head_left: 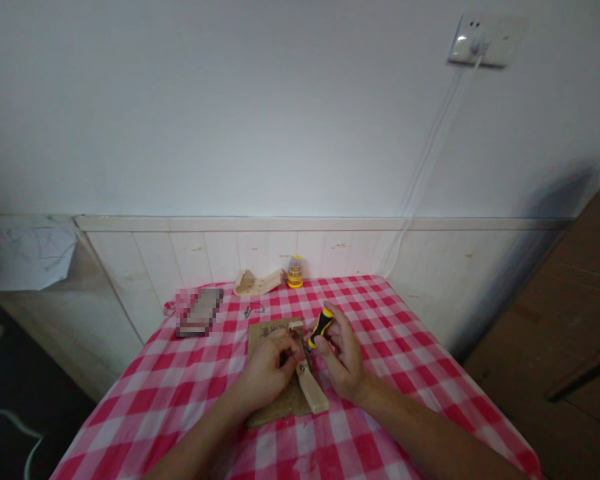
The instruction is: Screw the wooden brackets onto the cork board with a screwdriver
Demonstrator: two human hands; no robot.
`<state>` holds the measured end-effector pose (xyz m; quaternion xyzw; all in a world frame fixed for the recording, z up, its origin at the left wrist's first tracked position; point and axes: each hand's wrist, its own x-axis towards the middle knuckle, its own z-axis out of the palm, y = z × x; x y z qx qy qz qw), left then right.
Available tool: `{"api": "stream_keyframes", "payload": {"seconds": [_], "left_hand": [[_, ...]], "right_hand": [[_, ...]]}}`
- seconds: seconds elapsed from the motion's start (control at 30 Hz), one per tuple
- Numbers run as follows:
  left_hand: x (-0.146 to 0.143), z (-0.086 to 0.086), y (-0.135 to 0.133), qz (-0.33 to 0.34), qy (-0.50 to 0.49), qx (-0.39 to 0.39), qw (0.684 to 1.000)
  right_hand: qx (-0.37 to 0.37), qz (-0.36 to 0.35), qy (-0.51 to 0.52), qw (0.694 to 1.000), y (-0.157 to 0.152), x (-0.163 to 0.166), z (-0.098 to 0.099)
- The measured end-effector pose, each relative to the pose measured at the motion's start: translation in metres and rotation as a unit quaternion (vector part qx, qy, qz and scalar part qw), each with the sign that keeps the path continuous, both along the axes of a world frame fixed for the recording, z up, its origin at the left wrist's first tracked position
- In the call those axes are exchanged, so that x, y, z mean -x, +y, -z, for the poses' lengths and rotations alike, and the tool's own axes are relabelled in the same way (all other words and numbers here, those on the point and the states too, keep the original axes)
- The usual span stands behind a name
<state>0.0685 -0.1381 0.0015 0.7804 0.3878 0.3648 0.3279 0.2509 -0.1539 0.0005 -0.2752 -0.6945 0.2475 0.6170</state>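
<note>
My right hand is closed around a yellow-and-black screwdriver, its tip pointing down toward a small pale wooden piece. My left hand is curled, its fingers pinched at the upper part of that wooden piece. The piece lies on a brown cork board on the red-and-white checked tablecloth. What the left fingertips pinch is too small to make out.
At the table's far edge lie a curved wooden part, a yellow bit holder, a few small metal pieces and a blurred flat object. A panelled wall stands behind; a cable hangs from a wall socket.
</note>
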Motion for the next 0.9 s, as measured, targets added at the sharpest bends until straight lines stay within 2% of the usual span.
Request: {"api": "stream_keyframes", "payload": {"seconds": [0.23,0.53,0.9], "left_hand": [[-0.0001,-0.0027,-0.0011,0.032,0.024,-0.007,0.999],[-0.0007,-0.0034,-0.0011,0.038,0.032,-0.002,0.999],[-0.0008,-0.0020,-0.0013,0.036,0.029,-0.002,0.999]], "right_hand": [[-0.010,-0.042,-0.010,0.999,-0.0001,0.0024,0.0001],[0.003,-0.058,-0.041,0.997,0.0023,0.0014,0.0010],[-0.030,0.018,-0.074,0.997,0.0045,0.0033,0.0029]]}}
